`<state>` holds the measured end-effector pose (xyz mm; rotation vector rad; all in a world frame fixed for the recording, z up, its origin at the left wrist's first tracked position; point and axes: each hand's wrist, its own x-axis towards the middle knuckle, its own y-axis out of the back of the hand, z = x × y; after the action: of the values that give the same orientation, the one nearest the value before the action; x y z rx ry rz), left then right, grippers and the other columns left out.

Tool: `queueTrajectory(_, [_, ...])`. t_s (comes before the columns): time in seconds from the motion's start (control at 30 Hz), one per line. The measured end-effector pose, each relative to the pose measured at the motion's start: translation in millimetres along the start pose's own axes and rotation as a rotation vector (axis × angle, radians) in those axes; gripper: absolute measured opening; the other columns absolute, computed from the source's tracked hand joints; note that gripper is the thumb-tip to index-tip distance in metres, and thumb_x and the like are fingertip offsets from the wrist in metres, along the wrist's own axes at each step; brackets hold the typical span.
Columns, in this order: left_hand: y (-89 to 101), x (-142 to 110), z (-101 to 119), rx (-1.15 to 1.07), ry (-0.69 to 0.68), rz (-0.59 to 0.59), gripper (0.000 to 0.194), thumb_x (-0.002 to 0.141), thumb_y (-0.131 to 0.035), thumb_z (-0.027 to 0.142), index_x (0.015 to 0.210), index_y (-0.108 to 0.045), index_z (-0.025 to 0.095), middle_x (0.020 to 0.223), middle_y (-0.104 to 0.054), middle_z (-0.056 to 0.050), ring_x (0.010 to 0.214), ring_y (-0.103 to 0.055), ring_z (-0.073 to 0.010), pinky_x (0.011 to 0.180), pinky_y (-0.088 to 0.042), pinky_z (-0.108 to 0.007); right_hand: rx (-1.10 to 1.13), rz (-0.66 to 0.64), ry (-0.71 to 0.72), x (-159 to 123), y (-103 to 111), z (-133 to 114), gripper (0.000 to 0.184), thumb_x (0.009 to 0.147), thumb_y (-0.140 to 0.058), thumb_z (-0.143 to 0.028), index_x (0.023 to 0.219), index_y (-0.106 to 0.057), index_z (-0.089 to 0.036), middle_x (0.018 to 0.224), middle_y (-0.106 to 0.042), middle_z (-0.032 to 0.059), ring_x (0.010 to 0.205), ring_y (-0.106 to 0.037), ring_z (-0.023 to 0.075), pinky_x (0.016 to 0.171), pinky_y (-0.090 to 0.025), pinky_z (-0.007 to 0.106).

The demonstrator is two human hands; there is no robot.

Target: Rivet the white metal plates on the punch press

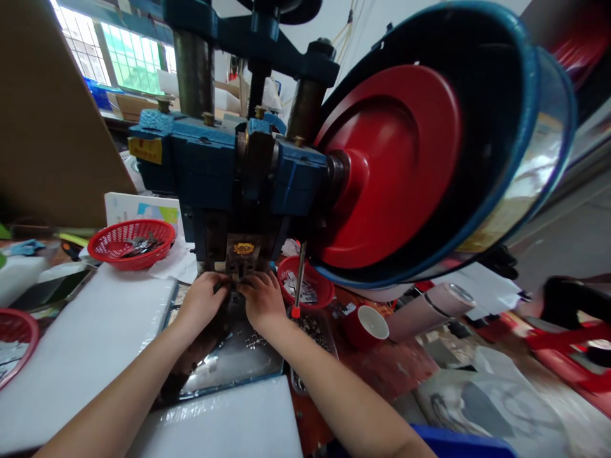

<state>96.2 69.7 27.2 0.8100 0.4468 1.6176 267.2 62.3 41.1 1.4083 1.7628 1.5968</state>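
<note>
left hand [206, 298], right hand [263, 298] | both at blue press [203, 159] | fingers [258, 280]: can't make out whether gripping

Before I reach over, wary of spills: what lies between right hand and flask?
In the head view: a rod, a red basket, small pieces, then a cup.

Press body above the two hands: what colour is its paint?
Blue; the press body shows best in the head view, the only one here.

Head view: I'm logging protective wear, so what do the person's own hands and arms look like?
The left hand and right hand are ungloved. Both forearms are bare, with no sleeve, watch or bracelet showing. Rings can't be made out.
</note>
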Motion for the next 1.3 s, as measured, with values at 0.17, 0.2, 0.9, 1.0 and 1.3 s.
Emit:
queueTrajectory(0.17, [3.0,-4,3,-0.050,0.030,0.018,0.026,0.078,-0.050,0.035,0.089,-0.070,0.022,0.098,-0.070,-0.005,0.094,-0.063,-0.0235,0.089,-0.047,-0.034,0.159,0.058,-0.042,-1,-3,5,0.042,0.085,-0.048,-0.007,0.118,-0.063,-0.028,0.115,-0.065,0.0003,0.112,-0.050,0.0187,0.103,-0.033,0.036])
queueTrajectory(0.2, [3.2,-4,3,-0.062,0.039,0.022,0.026,0.078,-0.050,0.036,0.090,-0.070,0.022,0.098,-0.070,-0.005,0.095,-0.063,-0.0238,0.090,-0.047,-0.035,0.159,0.066,-0.035,-2,-4,6,0.043,0.085,-0.048,-0.006,0.119,-0.063,-0.028,0.115,-0.065,0.0010,0.112,-0.050,0.0192,0.103,-0.034,0.036])
queueTrajectory(0.9, [12.7,-5,1,-0.287,0.198,-0.051,0.028,0.072,-0.058,0.045,0.084,-0.071,0.023,0.088,-0.074,-0.003,0.086,-0.067,-0.0242,0.079,-0.048,-0.034,0.319,0.227,0.073,-11,-13,9,0.042,0.083,-0.046,-0.004,0.112,-0.066,-0.027,0.109,-0.064,0.0033,0.105,-0.051,0.0197,0.096,-0.040,0.036])
queueTrajectory(1.0, [12.7,-3,6,-0.219,0.170,-0.051,0.026,0.073,-0.056,0.042,0.081,-0.071,0.024,0.088,-0.074,-0.003,0.088,-0.066,-0.0246,0.081,-0.047,-0.034,0.281,0.201,0.057,-11,-11,8,0.041,0.082,-0.049,-0.004,0.108,-0.069,-0.030,0.110,-0.064,0.0021,0.106,-0.051,0.0204,0.096,-0.039,0.038])
queueTrajectory(1.3, [11.3,1,5,-0.079,0.089,-0.061,0.026,0.075,-0.051,0.038,0.081,-0.071,0.024,0.090,-0.072,-0.004,0.088,-0.065,-0.0230,0.081,-0.046,-0.032,0.244,0.160,0.037,-8,-14,11,0.042,0.082,-0.051,-0.004,0.111,-0.068,-0.031,0.110,-0.064,0.0023,0.108,-0.051,0.0199,0.099,-0.038,0.039])
